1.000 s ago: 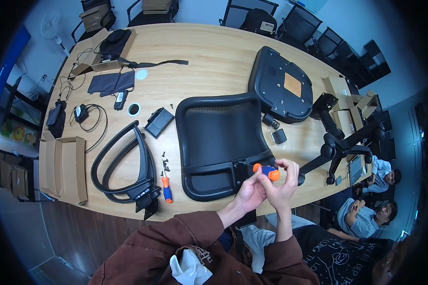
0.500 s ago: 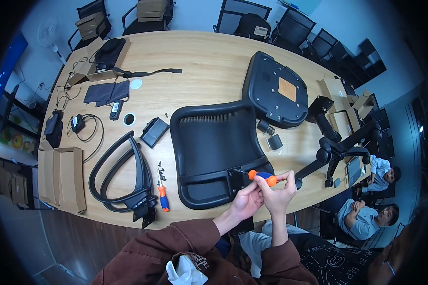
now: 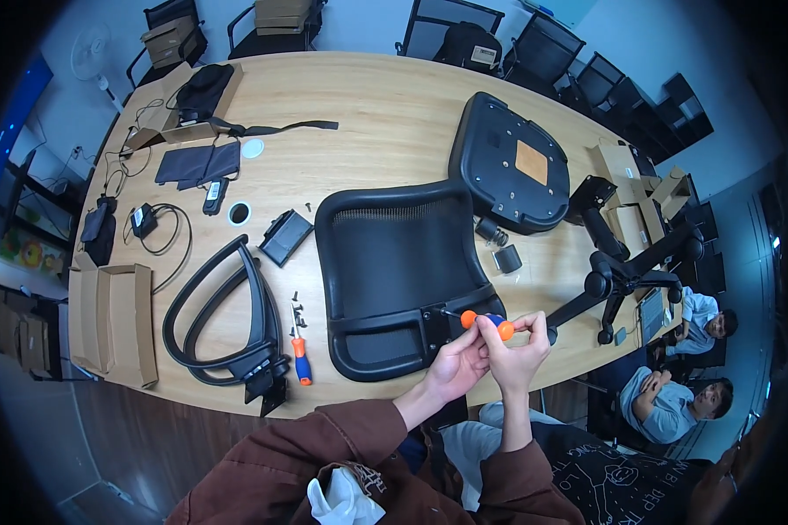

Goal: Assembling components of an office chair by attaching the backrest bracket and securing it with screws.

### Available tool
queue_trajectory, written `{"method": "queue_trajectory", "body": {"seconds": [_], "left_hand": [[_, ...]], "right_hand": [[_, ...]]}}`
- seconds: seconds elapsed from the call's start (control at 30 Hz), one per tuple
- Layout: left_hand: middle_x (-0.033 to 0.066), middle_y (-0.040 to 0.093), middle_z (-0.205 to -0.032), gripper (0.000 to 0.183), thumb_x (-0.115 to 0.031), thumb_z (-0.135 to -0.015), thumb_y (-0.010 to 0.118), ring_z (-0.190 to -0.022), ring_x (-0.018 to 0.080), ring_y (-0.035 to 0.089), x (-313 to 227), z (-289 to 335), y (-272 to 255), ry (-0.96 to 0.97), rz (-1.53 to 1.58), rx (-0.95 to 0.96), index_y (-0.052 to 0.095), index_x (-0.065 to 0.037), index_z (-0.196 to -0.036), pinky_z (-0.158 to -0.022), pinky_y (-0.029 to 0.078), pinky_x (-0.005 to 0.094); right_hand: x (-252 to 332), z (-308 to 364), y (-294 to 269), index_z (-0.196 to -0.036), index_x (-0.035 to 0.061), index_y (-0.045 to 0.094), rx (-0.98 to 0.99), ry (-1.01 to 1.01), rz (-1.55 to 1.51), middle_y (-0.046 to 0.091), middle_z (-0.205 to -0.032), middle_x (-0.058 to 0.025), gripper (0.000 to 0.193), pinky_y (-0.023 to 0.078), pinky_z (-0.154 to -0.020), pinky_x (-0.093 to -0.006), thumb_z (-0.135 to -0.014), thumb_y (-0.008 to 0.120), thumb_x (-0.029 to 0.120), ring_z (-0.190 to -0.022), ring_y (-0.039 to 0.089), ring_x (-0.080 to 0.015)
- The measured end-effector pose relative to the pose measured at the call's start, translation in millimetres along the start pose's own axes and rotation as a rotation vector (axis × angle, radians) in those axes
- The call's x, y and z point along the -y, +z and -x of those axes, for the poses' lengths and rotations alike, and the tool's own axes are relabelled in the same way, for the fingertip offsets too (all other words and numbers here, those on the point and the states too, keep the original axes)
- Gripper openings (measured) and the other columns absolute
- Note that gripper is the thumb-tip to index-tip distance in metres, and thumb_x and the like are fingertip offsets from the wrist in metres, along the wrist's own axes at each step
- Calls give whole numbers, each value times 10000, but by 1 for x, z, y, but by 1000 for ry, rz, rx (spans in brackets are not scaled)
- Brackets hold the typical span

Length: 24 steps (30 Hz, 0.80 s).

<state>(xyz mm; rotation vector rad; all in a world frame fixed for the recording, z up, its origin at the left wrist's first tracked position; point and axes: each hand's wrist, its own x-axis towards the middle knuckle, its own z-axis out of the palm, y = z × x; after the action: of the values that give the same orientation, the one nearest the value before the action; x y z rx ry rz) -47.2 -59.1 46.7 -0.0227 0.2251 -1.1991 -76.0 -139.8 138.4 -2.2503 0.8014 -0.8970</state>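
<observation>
A screwdriver (image 3: pixel 488 324) with an orange and blue handle points left, its shaft reaching a dark bracket (image 3: pixel 435 326) on the lower part of a black mesh chair backrest (image 3: pixel 398 262). My right hand (image 3: pixel 518 357) pinches the rear of the handle between its fingers. Beside it, my left hand (image 3: pixel 455 369) has its fingertips closed against the handle from below. Whether a screw sits at the tip is too small to tell. The backrest lies flat near the table's front edge.
On the wooden table (image 3: pixel 350 96) lie black armrests (image 3: pixel 254 350), a second screwdriver (image 3: pixel 301 360) by several screws (image 3: pixel 299 312), and a chair seat (image 3: pixel 510 166). A wheeled chair base (image 3: pixel 626 276) stands right, and an opened carton (image 3: pixel 114 324) left. Two people (image 3: pixel 665 407) sit at right.
The screwdriver's handle appears slightly turned between my fingers. Both hands stay at nearly the same place, and the whole view has shifted a little.
</observation>
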Motion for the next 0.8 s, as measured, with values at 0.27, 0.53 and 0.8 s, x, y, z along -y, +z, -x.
{"method": "queue_trajectory", "body": {"seconds": [0.27, 0.53, 0.8], "left_hand": [[-11, 706, -1157, 378, -428, -1063, 474, -967, 121, 651, -1, -9, -21, -1, 65, 147, 625, -159, -1281, -894, 490, 324], [-11, 702, -1086, 373, -439, -1056, 484, -824, 108, 589, 3, -8, -12, -1, 56, 62, 618, -168, -1275, -791, 471, 309], [-25, 682, -1006, 377, -449, -1052, 494, -806, 98, 579, -6, -7, -7, 37, 33, 80, 628, -164, -1258, -771, 457, 272]], "right_hand": [[17, -8, -19, -1047, -37, 680, 287, -38, -413, 705, -1024, -161, 297, 502, -948, -345, -785, 794, 44, -1051, 678, -250], [6, -7, -2, -891, -4, 672, 95, 7, -7, 683, -853, -93, 334, 512, -717, -319, -684, 897, 132, -779, 651, -212], [8, -18, -16, -1161, -24, 661, 361, -216, -208, 719, -1096, -141, 379, 513, -940, -349, -800, 766, 32, -1038, 694, -257]]}}
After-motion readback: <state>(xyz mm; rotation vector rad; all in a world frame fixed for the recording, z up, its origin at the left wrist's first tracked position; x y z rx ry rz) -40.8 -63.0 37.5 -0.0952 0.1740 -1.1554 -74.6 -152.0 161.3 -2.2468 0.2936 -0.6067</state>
